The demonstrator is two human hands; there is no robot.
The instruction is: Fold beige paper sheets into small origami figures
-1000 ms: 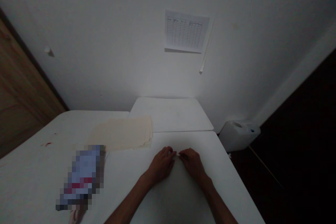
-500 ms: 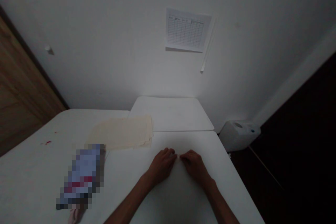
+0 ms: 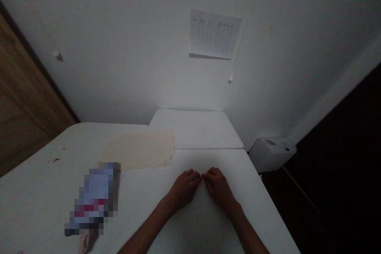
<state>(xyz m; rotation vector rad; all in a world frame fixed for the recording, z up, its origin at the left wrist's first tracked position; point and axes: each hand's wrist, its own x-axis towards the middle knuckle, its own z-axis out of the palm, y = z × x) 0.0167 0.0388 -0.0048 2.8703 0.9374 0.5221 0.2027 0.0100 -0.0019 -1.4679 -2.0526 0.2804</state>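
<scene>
My left hand [image 3: 185, 187] and my right hand [image 3: 218, 185] meet over the white table [image 3: 190, 230], fingertips almost touching. Both have their fingers curled into a pinch. Whatever sits between the fingertips, if anything, is too small and dim to make out. To the left of my left hand lies a stack of thin cream sheets [image 3: 139, 149], its right edges slightly uneven. Neither hand touches the stack.
A pixelated blue and red item [image 3: 92, 196] lies at the left, with pink cloth [image 3: 85, 243] below it. On the wall [image 3: 119, 47] hangs a printed table sheet [image 3: 212, 33]. A white plastic jug [image 3: 272, 154] stands right of the table, a wooden panel [image 3: 26, 83] at far left.
My right hand has shifted slightly left, so the fingertips of both hands are closer together. My left hand has barely moved.
</scene>
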